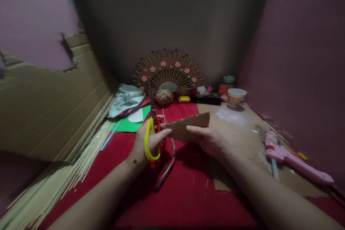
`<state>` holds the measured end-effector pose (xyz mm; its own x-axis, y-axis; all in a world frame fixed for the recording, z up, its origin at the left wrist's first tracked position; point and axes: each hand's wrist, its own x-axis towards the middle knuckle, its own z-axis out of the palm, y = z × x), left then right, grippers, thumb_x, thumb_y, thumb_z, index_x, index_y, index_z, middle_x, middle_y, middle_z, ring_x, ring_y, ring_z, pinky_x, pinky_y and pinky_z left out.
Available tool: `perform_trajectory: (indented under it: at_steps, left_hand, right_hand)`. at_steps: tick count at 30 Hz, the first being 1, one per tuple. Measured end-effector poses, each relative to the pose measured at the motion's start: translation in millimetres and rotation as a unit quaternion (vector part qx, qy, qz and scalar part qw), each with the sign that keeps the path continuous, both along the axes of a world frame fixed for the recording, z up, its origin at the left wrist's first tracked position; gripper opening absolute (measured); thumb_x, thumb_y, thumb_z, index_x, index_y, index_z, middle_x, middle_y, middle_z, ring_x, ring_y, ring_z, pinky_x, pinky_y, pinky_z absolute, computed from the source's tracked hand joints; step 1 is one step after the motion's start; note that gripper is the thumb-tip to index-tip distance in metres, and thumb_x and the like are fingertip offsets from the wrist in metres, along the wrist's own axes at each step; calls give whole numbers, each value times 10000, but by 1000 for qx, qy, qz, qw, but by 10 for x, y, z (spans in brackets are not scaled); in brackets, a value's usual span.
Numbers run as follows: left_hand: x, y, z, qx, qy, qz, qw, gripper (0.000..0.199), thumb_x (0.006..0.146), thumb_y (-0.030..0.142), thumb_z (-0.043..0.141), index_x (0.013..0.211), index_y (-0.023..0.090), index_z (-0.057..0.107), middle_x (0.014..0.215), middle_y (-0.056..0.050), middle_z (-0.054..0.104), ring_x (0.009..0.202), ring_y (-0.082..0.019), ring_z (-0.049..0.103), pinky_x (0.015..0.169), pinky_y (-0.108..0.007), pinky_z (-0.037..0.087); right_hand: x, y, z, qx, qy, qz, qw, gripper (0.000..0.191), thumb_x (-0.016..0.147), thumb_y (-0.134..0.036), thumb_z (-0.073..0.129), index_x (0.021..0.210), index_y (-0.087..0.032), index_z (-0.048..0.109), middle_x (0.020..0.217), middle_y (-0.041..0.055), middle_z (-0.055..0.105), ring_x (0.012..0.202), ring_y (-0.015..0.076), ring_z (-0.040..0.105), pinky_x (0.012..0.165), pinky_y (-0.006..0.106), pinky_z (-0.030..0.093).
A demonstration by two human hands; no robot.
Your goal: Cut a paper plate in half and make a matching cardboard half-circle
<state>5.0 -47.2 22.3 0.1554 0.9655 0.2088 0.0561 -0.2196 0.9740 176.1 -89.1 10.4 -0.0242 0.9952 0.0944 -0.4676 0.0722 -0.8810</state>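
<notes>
A strip-like piece of brown cardboard (185, 126) is held up between my two hands over the red table cover. My left hand (147, 140) pinches its left end, thumb in front. Scissors (147, 143) with a yellow and a red handle loop are also in that hand, blades pointing up and away. On the right, my right hand (208, 138) grips the cardboard, thumb on the near face and fingers hidden behind. Below the cardboard, a frayed twisted strand (169, 165) lies on the red cover (188, 194).
A matchstick fan (168, 64) with pink flowers stands behind a twine ball (164, 97). Thin sticks (59, 183), a pale cloth (128, 97) and green sheet (126, 125) lie left. A paper cup (236, 97) and pink glue gun (293, 160) rest on the right-hand cardboard sheet (237, 129).
</notes>
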Motion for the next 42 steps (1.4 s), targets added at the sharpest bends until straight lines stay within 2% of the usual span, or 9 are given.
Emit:
perform_trajectory:
  at_steps: [4,9,15,20,24,28,30,35,42]
  left_hand:
    - [10,42,33,-38,-58,43,997,434,579,341,724,912,164,510,485,71,518,296,-86,452,303,-199,365]
    - [6,109,64,-117,-113,-64,985,409,550,477,706,672,167,470,476,34,534,348,-119,514,296,-222,416]
    - [-21,97,82,-140,-83,-125,979,283,538,310,722,547,120,512,361,9,510,287,-104,478,311,-198,391]
    - [-62,94,76,-119,-82,-123,982,212,573,242,689,553,123,515,353,31,497,293,-113,491,311,-193,383]
    - [-68,72,59,-99,-78,-118,985,210,599,236,684,657,141,507,423,56,521,301,-107,485,308,-206,393]
    - [-18,-29,89,-35,-22,-94,995,241,624,226,680,797,137,537,532,46,562,400,-82,509,389,-188,417]
    - [0,-85,119,-13,15,-84,996,242,686,287,638,844,131,542,558,30,573,430,-87,521,401,-185,410]
    - [-93,-98,88,66,125,-67,988,325,825,379,452,1036,136,499,623,-12,607,504,-122,567,480,-231,452]
    - [-228,48,5,239,321,-137,906,470,764,184,450,1226,178,365,989,-82,604,855,-179,585,746,-314,463]
  right_hand:
    - [-79,-86,66,76,-157,-58,983,247,696,-295,650,933,-228,667,909,33,657,838,208,610,736,371,502]
    - [-110,-142,62,290,-355,-118,881,337,803,-188,535,1105,-323,593,1160,39,540,1085,194,492,955,391,378]
    - [-107,-110,-40,361,-457,-130,802,439,757,-185,605,1160,-346,542,1180,56,514,1091,212,471,929,438,399]
    - [-86,-69,-18,248,-364,-113,891,380,753,-185,581,1108,-319,586,1329,32,406,1168,213,430,959,409,383]
    - [-25,-30,-8,-2,-138,-83,987,336,776,-319,537,1100,-237,573,995,74,621,780,175,609,612,300,514]
    - [-69,-73,-21,-131,-48,125,982,323,658,-254,684,939,-104,636,750,88,666,585,156,607,543,265,496]
    - [-101,-93,-20,-131,2,149,980,326,600,-156,717,912,-95,644,761,84,681,633,168,628,633,287,508]
    - [-56,-27,48,-72,151,17,986,226,638,-140,695,857,-115,649,775,43,694,665,139,633,674,262,512]
    - [63,55,189,28,227,-86,970,338,625,-114,693,943,-212,632,816,1,694,744,144,629,708,283,504]
